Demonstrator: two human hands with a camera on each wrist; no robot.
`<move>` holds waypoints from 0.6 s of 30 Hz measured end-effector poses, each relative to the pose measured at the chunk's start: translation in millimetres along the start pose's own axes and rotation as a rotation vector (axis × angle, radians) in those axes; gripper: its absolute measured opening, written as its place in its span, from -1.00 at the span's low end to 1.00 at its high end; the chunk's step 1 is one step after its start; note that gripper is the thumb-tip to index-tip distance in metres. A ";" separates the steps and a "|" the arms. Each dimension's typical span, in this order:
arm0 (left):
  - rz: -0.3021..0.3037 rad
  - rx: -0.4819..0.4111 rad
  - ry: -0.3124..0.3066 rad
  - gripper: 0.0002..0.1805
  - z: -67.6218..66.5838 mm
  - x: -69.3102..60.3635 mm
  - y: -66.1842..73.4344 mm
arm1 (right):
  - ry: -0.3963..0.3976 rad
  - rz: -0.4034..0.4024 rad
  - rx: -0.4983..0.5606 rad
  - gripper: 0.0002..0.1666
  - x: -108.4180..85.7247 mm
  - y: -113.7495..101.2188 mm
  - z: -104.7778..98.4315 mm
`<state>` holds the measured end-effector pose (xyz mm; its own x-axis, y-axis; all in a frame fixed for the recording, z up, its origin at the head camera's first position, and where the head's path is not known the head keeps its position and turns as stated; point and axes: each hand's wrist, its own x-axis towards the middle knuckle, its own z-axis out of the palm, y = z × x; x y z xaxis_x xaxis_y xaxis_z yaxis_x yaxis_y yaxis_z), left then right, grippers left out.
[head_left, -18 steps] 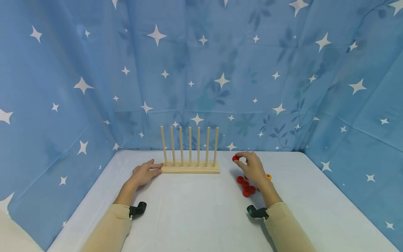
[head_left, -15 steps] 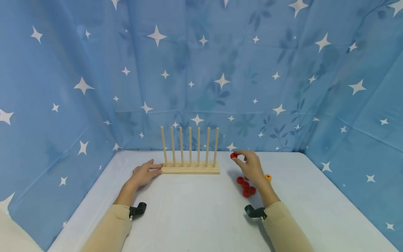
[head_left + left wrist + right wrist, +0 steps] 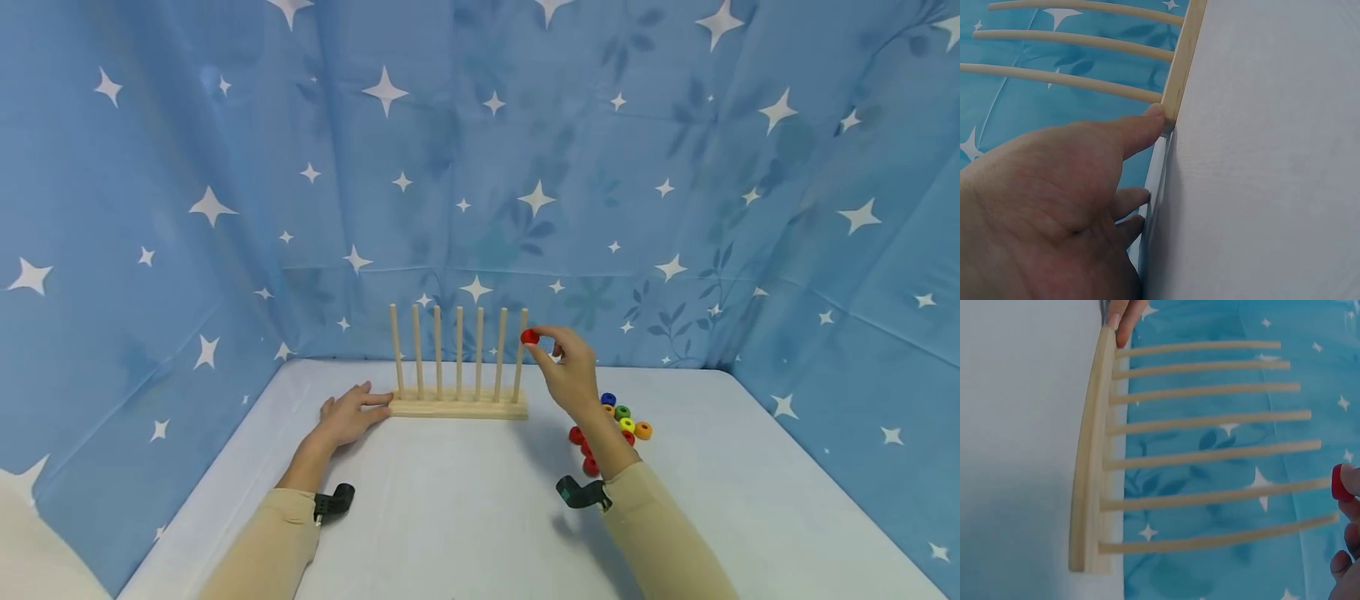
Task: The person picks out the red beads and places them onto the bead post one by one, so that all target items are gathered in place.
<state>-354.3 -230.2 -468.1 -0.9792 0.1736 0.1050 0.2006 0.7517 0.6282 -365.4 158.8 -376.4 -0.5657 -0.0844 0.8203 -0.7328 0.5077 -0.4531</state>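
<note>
In the head view a wooden peg rack [image 3: 459, 409] stands at the back of the white table, with several bare upright pegs. My left hand [image 3: 348, 417] pinches the left end of its base; the left wrist view shows the thumb [image 3: 1147, 122] against that end. Between thumb and index finger, my right hand [image 3: 573, 375] holds a red bead [image 3: 530, 337] up beside the rightmost peg [image 3: 520, 354], slightly below its tip. Seen from the right wrist, the red bead [image 3: 1339, 483] appears near the peg tips; whether it touches one I cannot tell.
Right of the rack, loose beads lie under and around my right forearm: several red ones [image 3: 592, 465], an orange one [image 3: 643, 431], a yellow one [image 3: 627, 425], a green one [image 3: 622, 412] and a blue one [image 3: 609, 399]. A blue star-patterned curtain [image 3: 480, 167] hangs behind the table.
My right hand has lifted the red bead up and left from over the table to the rightmost peg, uncovering more beads. The left hand stays at the rack's end.
</note>
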 end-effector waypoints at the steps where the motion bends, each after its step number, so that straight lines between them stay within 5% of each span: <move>1: -0.001 0.000 0.001 -0.55 0.4 -0.1 0.3 | 0.003 -0.017 0.011 -0.68 3.9 -4.9 2.9; 9: -0.020 -0.014 0.007 -0.56 2.3 -1.4 0.8 | -0.041 -0.044 0.133 -0.66 28.1 -33.2 29.5; 18: -0.023 -0.036 0.018 -0.56 1.0 -1.9 2.1 | -0.094 -0.005 0.141 -0.67 45.4 -51.4 58.5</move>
<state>-352.0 -228.3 -467.8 -0.9840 0.1450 0.1037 0.1772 0.7322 0.6576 -375.6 78.8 -336.3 -0.5901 -0.1699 0.7892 -0.7776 0.3823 -0.4991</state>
